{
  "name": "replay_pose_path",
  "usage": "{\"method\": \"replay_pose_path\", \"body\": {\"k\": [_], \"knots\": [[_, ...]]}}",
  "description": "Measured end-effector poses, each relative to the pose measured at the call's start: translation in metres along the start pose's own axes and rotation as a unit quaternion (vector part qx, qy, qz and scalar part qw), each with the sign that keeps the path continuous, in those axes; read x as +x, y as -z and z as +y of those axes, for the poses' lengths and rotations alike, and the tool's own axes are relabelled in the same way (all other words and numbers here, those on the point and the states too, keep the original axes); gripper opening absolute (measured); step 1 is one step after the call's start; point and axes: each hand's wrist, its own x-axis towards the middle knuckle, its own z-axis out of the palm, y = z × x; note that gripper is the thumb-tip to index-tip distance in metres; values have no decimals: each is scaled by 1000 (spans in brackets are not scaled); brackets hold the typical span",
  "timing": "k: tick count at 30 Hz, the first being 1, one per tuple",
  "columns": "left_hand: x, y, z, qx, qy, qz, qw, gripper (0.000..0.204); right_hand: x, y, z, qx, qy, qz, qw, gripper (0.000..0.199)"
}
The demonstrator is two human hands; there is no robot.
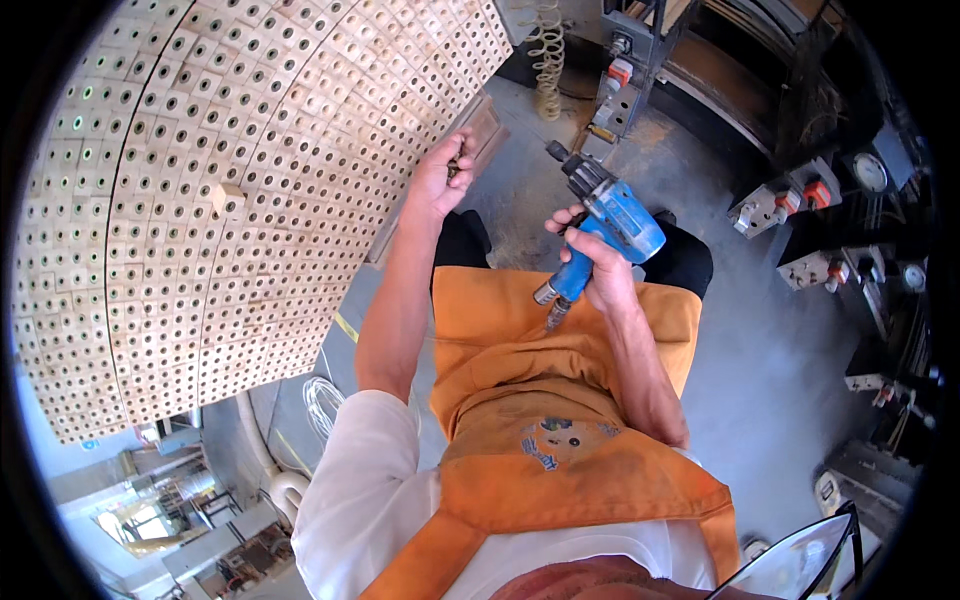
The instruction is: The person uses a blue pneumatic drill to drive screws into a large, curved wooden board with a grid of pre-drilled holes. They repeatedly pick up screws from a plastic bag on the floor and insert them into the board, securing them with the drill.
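Observation:
My right hand is closed around the grip of a blue air-powered driver, held over my lap with its black nose pointing up and to the left. My left hand is half curled around a few small dark metal pieces, perhaps inserts, too small to make out surely. That hand is over a wooden ledge beside a large panel of pale wooden blocks. Many blocks have holes with dark metal rings in them; toward the upper right the holes look bare. One loose wooden block lies on top of the panel.
A coiled air hose hangs at the top. Dark machinery with red-handled valves and a round gauge lines the right. White cable and a pale hose lie on the grey floor at the lower left.

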Motion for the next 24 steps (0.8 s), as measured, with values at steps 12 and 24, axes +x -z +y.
{"method": "replay_pose_path", "body": {"k": [12,24], "knots": [[-7,7,19,54,-10,15,998,27,18,-13,48,3,-105,-44,994,29],[0,14,26,120,-38,32,992,29,36,-27,49,-22,-119,-26,992,29]]}}
